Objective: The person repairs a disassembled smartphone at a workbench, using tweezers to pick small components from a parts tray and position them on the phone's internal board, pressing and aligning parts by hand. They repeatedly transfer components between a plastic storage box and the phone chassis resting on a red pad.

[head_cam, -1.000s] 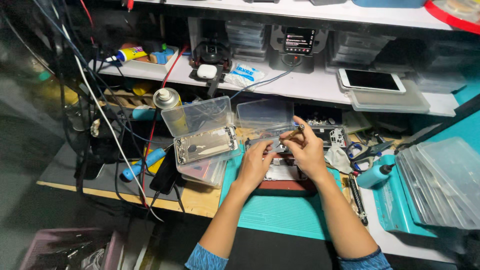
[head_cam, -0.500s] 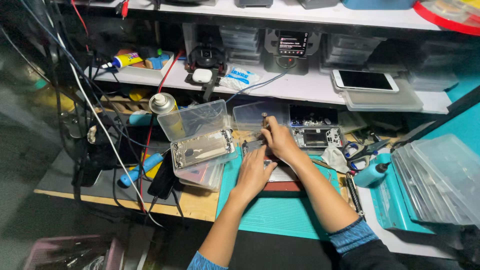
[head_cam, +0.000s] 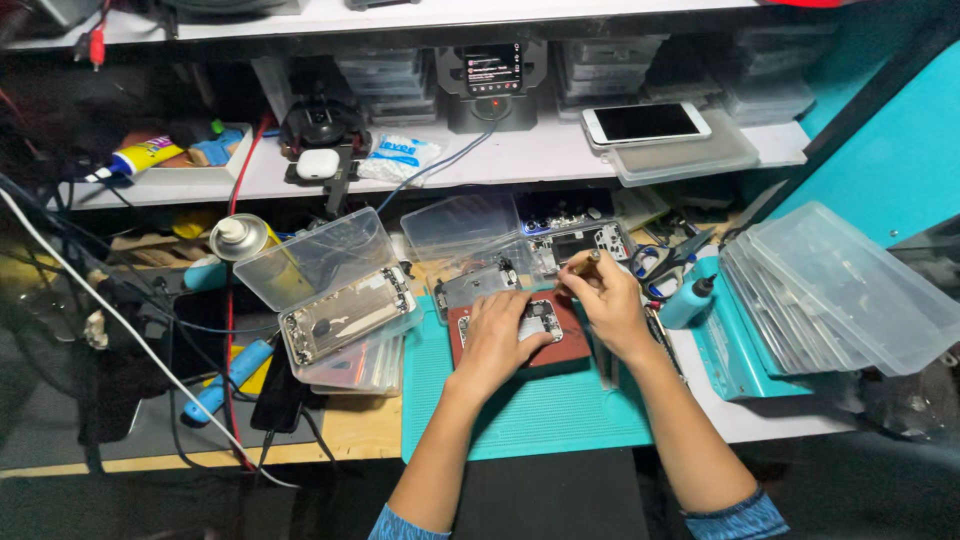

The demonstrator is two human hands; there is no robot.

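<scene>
An opened phone body [head_cam: 540,318] lies on a dark red pad [head_cam: 565,350] on the teal work mat [head_cam: 520,415]. My left hand [head_cam: 495,335] presses down on the phone and pad, fingers curled over its left side. My right hand [head_cam: 605,295] sits just right of the phone and grips a small screwdriver [head_cam: 583,263], its handle pointing up and away from me. The tool's tip is hidden behind my fingers.
Open clear plastic boxes [head_cam: 335,290] with phone parts stand left of the mat, beside a spray can [head_cam: 240,238]. A stack of clear lids [head_cam: 840,290] and a small blue bottle [head_cam: 690,300] lie right. The back shelf [head_cam: 540,150] carries a white phone [head_cam: 645,122] and an earbud case [head_cam: 318,163].
My right hand has drawn back from the clear boxes at the rear to the phone's right edge, still with the screwdriver. My left hand stays on the phone. The view shifted left.
</scene>
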